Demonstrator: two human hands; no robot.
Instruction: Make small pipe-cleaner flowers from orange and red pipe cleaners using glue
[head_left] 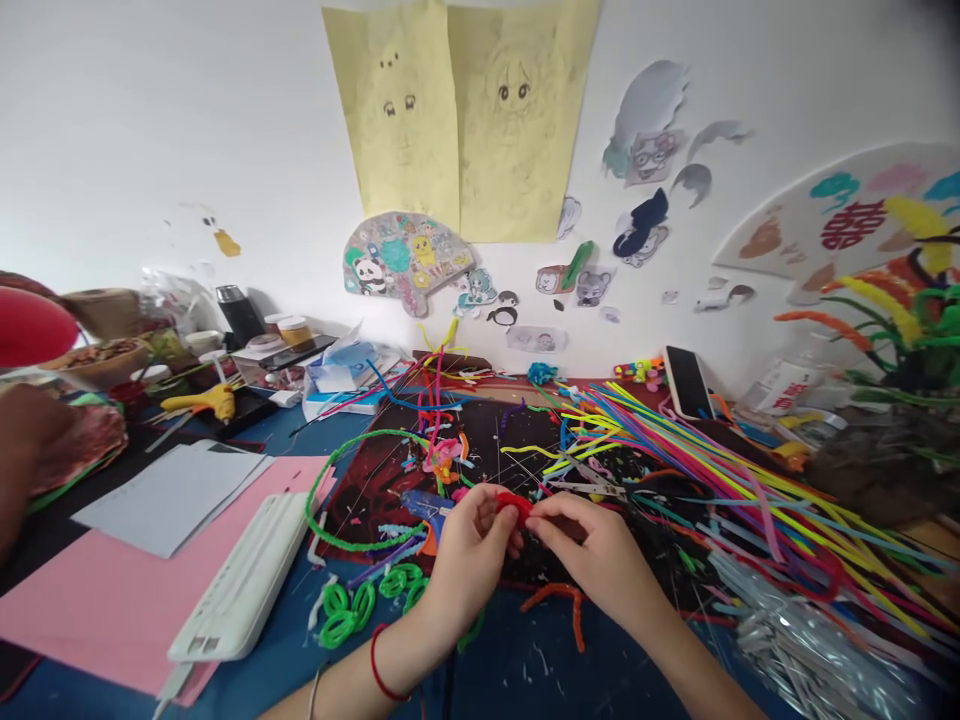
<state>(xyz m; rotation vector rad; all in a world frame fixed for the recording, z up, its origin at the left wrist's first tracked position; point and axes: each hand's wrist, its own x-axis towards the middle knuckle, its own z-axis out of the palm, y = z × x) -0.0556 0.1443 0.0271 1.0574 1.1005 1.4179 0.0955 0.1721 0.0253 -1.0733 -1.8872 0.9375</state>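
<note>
My left hand (466, 555) and my right hand (592, 555) meet over the dark mat (375, 485) in the middle of the table. Both pinch a small red pipe cleaner piece (514, 506) between fingertips and thumbs. A red string band circles my left wrist. Green pipe cleaner loops (352, 605) lie just left of my left hand. An orange pipe cleaner (559, 600) lies on the blue table between my forearms. A blue glue gun (427, 505) rests right behind my left hand.
A big heap of coloured pipe cleaners (720, 470) spreads to the right, with a phone (688, 383) behind it. Scissors (592, 488) lie behind my right hand. Pink paper (97, 600), grey sheets and a white case (244, 580) lie left. Another person's hand (22, 440) shows at far left.
</note>
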